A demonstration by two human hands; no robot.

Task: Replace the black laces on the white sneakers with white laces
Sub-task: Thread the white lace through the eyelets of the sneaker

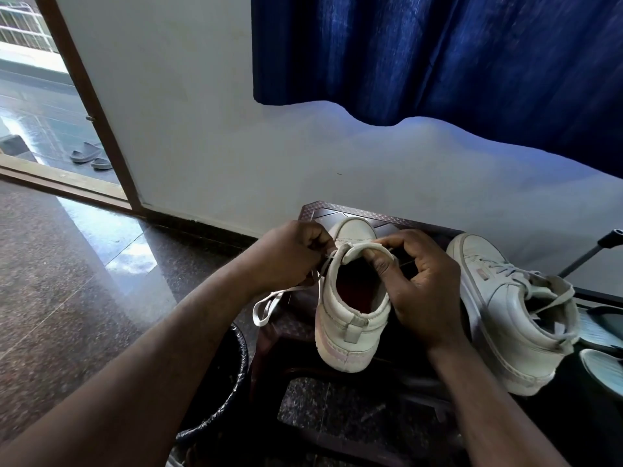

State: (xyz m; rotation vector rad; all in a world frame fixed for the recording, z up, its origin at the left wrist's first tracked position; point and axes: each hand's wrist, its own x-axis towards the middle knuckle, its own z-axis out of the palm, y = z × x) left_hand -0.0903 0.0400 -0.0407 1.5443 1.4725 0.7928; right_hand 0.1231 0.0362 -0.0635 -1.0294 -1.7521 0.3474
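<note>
A white sneaker [350,318] stands heel toward me on a dark brown plastic stool [381,215]. My left hand [290,254] pinches a white lace [269,303] at the sneaker's left eyelets; the lace's loose loop hangs off to the left. My right hand [421,278] grips the sneaker's tongue and right side, thumb pressed inside the collar. A second white sneaker [512,318], laced in white, lies to the right. No black lace is visible.
A black bin [222,382] with a liner sits below the left of the stool. Pale blue-green objects [603,362] lie at the far right. A blue curtain [438,52] hangs above, and an open doorway [50,112] with sandals is at left.
</note>
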